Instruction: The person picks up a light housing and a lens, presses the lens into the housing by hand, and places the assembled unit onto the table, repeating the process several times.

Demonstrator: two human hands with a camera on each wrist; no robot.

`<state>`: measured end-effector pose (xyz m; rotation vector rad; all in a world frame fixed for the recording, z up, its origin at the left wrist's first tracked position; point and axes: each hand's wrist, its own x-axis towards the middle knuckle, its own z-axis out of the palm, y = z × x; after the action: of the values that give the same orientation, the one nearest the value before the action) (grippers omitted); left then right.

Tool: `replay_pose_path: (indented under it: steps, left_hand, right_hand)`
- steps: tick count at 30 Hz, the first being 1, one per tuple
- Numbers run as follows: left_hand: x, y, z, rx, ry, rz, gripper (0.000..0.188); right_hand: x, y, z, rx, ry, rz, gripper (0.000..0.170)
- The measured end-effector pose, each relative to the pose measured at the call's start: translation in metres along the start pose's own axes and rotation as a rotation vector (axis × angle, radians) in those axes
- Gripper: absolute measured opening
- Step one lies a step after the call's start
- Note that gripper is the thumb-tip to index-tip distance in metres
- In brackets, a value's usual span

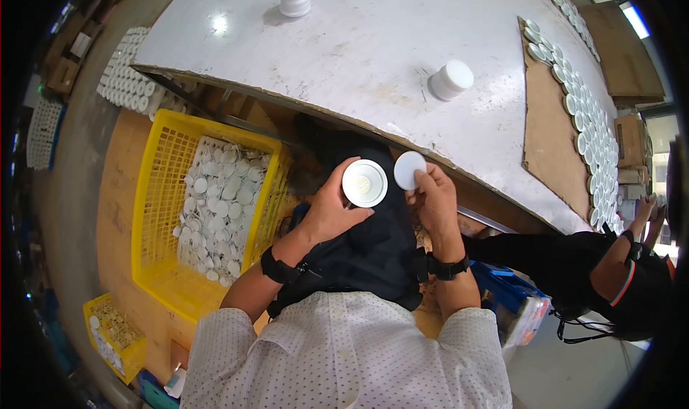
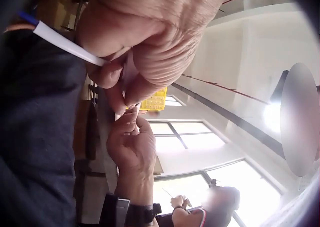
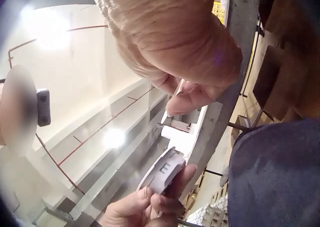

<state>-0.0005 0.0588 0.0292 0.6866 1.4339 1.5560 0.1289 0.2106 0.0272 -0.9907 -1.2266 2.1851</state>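
In the head view my left hand (image 1: 331, 206) grips a round white LED downlight (image 1: 351, 184) by its side, its open face up, with small yellowish LED dots at the bottom. A white cable (image 2: 65, 44) with blue and brown wire ends hangs beside that hand in the left wrist view. Between thumb and fingers my right hand (image 1: 436, 199) pinches a flat white disc (image 1: 408, 170), held just right of the downlight and apart from it. Both hands are over the lap, at the table's near edge. The downlight's outer side, marked with an E-shaped sign, faces the right wrist view.
Ahead is a white table (image 1: 359, 57) bearing stacks of white discs (image 1: 453, 79). A yellow basket (image 1: 147, 222) full of white discs stands at left, near a smaller yellow bin (image 1: 136, 349). Cardboard (image 1: 542, 122) with rows of round white parts lies right. Another person (image 1: 610, 280) is at far right.
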Motion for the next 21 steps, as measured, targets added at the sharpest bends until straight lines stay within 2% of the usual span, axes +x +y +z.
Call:
replay_pose_path:
  steps: [3,8,13,21]
  left_hand:
    - [0.001,-0.002,0.001,-0.06,-0.025,-0.014,0.08]
    - [0.001,-0.006,0.001,-0.088,-0.037,0.054,0.074]
    - [0.0,-0.007,0.0,0.043,0.029,0.027,0.06]
    - [-0.003,-0.006,-0.001,0.189,0.079,0.1,0.052]
  right_hand:
    - [-0.006,0.012,0.007,-0.114,-0.044,0.067,0.014]
    - [-0.011,0.021,0.023,-0.221,-0.07,0.035,0.018]
    - [-0.01,0.028,0.033,-0.28,-0.061,-0.019,0.022]
    - [-0.009,0.031,0.038,-0.282,-0.064,0.001,0.028]
